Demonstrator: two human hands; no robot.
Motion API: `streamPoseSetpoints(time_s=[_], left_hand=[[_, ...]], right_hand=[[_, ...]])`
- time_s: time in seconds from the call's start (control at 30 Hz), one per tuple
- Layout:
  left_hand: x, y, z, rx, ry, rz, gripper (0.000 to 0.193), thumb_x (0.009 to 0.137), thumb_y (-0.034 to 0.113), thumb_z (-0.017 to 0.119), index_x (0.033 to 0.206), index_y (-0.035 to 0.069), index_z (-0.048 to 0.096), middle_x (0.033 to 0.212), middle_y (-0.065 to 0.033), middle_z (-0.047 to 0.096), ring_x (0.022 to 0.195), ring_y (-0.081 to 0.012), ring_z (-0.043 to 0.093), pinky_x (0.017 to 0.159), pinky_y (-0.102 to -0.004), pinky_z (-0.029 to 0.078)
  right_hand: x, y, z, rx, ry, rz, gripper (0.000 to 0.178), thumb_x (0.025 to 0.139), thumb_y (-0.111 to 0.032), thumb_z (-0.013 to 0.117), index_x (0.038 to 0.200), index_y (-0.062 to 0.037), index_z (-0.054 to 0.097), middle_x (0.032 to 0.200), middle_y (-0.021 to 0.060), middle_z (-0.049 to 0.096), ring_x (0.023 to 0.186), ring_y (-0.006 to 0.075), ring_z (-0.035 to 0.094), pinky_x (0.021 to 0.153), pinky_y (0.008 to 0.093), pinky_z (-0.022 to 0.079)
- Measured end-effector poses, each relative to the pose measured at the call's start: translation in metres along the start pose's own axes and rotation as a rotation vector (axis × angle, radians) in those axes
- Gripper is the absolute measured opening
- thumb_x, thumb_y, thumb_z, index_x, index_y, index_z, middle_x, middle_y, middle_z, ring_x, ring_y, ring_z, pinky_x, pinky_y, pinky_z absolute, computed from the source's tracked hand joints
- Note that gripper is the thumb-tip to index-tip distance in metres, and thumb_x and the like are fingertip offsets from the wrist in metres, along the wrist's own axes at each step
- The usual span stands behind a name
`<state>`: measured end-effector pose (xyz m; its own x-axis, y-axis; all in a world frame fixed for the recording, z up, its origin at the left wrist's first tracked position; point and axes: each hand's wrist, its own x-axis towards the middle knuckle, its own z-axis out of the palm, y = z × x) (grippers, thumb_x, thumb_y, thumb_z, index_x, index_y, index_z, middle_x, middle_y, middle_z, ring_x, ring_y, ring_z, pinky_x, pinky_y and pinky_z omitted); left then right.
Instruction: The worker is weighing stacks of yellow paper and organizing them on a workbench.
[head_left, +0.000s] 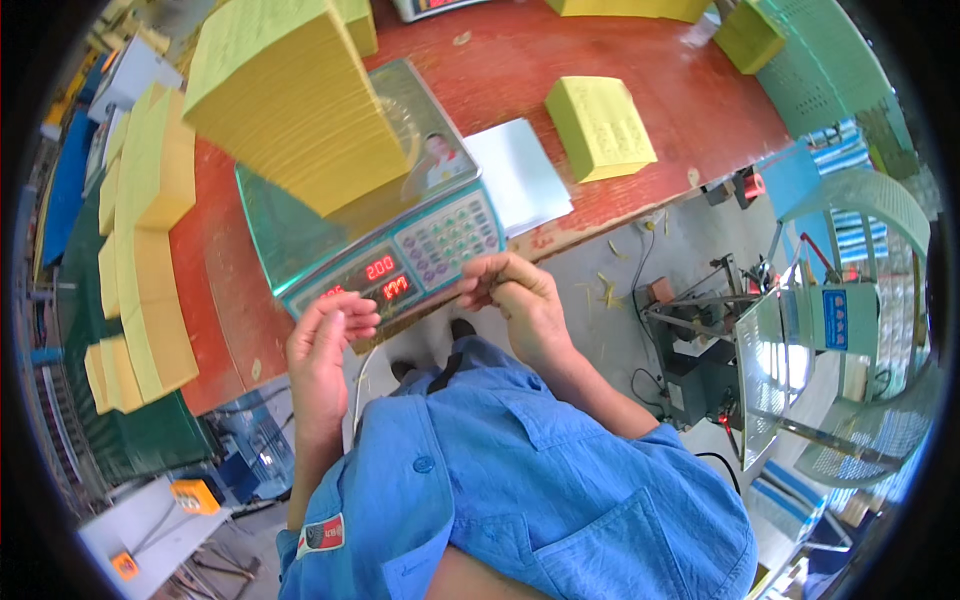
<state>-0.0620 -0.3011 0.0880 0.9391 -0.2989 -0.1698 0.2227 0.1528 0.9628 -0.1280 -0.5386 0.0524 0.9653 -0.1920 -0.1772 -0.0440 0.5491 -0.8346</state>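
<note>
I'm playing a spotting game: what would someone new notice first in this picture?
Probably the big yellow stack of paper at the upper left, standing on a teal-edged scale. Next might be the scale's glowing red digits, with the person's left hand and right hand near its front edge. The bright blue shirt also stands out, filling the bottom middle.

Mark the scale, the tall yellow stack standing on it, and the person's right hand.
Scale point(447, 240): head view, on the keypad of its front panel.
Tall yellow stack point(295, 115): head view, on its broad layered side.
Right hand point(527, 306): head view, on the back of the hand.
</note>
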Motion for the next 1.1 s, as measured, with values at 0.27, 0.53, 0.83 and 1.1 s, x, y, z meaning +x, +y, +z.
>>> streamPoseSetpoints(time_s=[0.27,0.53,0.83,1.1], left_hand=[[0.032,0.000,0.082,0.214,-0.348,-0.031,0.020,0.099,0.011,0.052,0.110,-0.001,0.063,0.105,-0.0105,0.067,0.094,-0.0160,0.064,0.086,-0.0302,0.052],[0.090,-0.009,0.182,0.461,-0.654,0.549,0.010,0.092,0.000,0.059,0.099,-0.001,0.066,0.100,-0.0096,0.067,0.093,-0.0151,0.065,0.082,-0.0277,0.051],[0.175,-0.061,0.302,0.954,-0.574,0.971,0.019,0.079,0.009,0.072,0.094,0.002,0.064,0.119,-0.0170,0.062,0.110,-0.0350,0.059,0.095,-0.0424,0.048],[0.193,-0.078,0.328,1.319,-0.475,0.889,0.025,0.073,0.012,0.078,0.087,0.005,0.057,0.126,-0.0170,0.059,0.116,-0.0345,0.056,0.096,-0.0426,0.046]], right_hand=[[-0.022,-0.010,-0.033,-0.011,0.196,0.024,0.038,0.080,0.008,0.037,0.109,0.0033,0.062,0.097,0.0102,0.066,0.087,0.0181,0.064,0.082,0.0320,0.053],[-0.066,-0.008,-0.030,0.007,0.329,-0.025,0.035,0.084,0.006,0.038,0.109,0.0027,0.063,0.096,0.0082,0.066,0.087,0.0158,0.065,0.080,0.0306,0.052],[-0.079,-0.029,-0.106,0.086,0.407,-0.090,0.026,0.089,0.003,0.045,0.105,0.0008,0.064,0.093,0.0084,0.066,0.084,0.0166,0.065,0.079,0.0307,0.053],[-0.061,-0.079,-0.214,0.025,0.352,-0.082,0.027,0.090,0.002,0.043,0.106,0.0008,0.064,0.093,0.0072,0.067,0.082,0.0143,0.065,0.076,0.0287,0.053]])
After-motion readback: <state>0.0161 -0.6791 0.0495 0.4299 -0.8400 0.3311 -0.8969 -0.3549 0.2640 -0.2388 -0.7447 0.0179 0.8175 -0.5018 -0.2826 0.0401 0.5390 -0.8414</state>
